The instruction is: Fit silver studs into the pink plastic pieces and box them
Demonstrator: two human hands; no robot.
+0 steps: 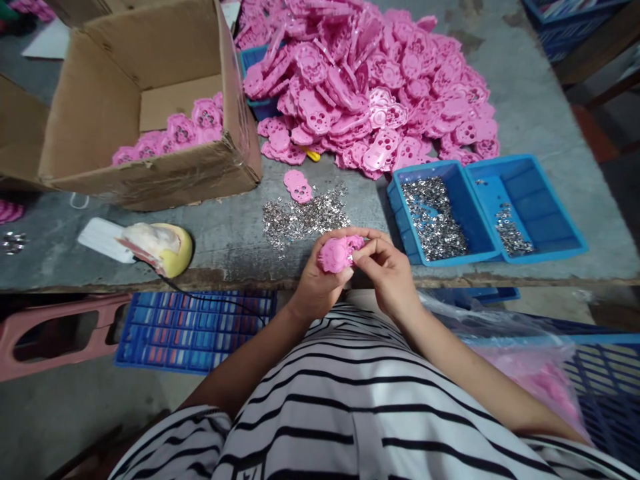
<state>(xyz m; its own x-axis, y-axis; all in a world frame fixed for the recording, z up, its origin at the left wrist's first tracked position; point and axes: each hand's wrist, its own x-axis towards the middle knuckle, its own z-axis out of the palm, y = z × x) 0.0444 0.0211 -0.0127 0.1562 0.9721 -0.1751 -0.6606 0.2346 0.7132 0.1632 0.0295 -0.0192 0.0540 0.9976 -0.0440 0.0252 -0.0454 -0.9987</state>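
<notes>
Close to the table's front edge, my left hand (320,280) holds a pink plastic piece (336,255) with a moulded, rounded outline. My right hand (387,270) pinches at the right end of that piece, with a tiny shiny bit at the thumb and fingertip, perhaps a small metal part; its exact form is too small to make out. Just beyond my hands lies a loose scatter of small silvery metal parts (305,217). A flat pink piece with holes (299,186) rests at the back of the scatter.
A large heap of pink pieces (350,87) covers the table's back. An open cardboard box (165,177) with pink pieces stands at left. Two blue bins (483,257) with silvery parts sit at right. A yellow-and-white object (165,247) with a cord lies at front left.
</notes>
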